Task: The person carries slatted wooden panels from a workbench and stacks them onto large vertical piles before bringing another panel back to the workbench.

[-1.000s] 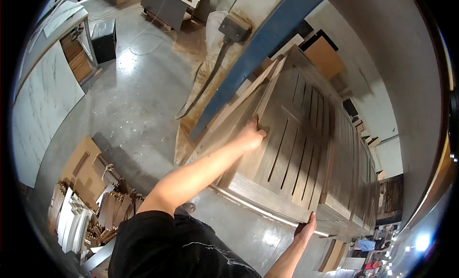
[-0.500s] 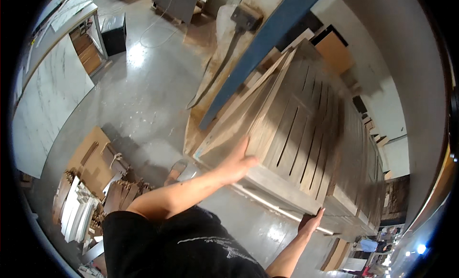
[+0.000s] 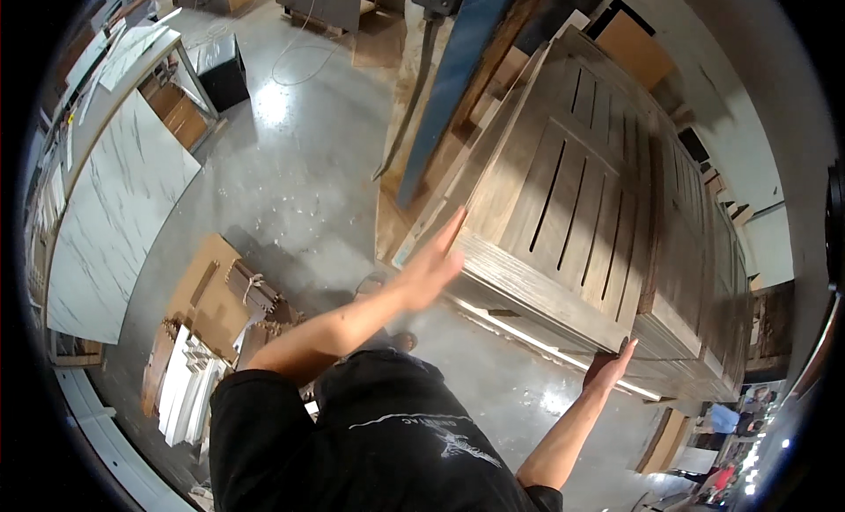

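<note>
Leaning against more boards at the far right: a large slatted wooden panel [image 3: 581, 204], tilted, lower edge near the floor. Left hand [image 3: 431, 266] flat and open, fingers stretched, against the panel's left lower corner, clasping nothing. Right hand [image 3: 607, 371] open too, palm up under the bottom edge at the right, propping rather than gripping. Judged from this: panel steadied between both hands, not yet lifted clear nor carried anywhere; whole shifting of it left to do.

Behind the panel, more brown boards [image 3: 704, 274] stacked on edge. Far and left of it, a blue beam [image 3: 449, 90] slanting down to the floor, with a tan sheet [image 3: 414, 81] beside it. On the left, a white marbled slab [image 3: 114, 222] on a table. Near left, on the concrete floor [image 3: 308, 178], cardboard pieces [image 3: 207, 292] and white strips [image 3: 180, 384]. Far, a black box [image 3: 220, 68].

In the way, likely: blue beam close by the panel's left edge; cardboard clutter near the feet on the left.
</note>
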The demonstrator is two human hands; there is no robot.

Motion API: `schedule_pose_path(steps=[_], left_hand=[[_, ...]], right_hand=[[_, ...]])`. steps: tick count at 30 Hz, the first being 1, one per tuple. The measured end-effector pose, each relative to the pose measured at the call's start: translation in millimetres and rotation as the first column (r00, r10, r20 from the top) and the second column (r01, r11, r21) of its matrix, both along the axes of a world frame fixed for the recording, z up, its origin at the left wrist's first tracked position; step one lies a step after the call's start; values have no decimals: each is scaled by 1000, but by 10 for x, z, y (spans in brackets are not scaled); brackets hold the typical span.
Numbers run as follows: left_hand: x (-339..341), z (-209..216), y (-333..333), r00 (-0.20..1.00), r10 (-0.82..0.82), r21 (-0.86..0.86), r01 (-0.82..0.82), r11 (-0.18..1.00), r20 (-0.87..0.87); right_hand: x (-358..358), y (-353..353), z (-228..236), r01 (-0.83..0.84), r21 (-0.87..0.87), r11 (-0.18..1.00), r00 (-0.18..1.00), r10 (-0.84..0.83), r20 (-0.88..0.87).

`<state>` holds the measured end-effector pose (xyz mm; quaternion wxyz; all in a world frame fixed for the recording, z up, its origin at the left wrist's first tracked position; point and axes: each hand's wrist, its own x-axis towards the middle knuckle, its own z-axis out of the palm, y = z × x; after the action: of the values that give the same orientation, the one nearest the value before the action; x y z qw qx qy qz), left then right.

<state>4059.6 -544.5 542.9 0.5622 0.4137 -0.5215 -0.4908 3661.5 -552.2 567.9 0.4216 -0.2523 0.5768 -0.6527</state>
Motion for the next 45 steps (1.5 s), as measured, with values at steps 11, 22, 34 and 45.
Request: schedule_pose_path(steps=[11,22,34,45], left_hand=[[24,-366,13,872,312,-266,-221,938,377],[279,-56,-192,997,-74,396,67,916,4],[352,468,-344,987,-109,424,148,894,-114],[399,444,-597,972,-83,414,171,894,-220]], right_hand=[[136,-29,3,-36,-98,995,999,36,0],[-330,-101,92,-288,104,952,957,282,69],[-242,-318,262,-234,376,897,970,243,23],[49,-554,990,-121,397,910,968,197,-157]])
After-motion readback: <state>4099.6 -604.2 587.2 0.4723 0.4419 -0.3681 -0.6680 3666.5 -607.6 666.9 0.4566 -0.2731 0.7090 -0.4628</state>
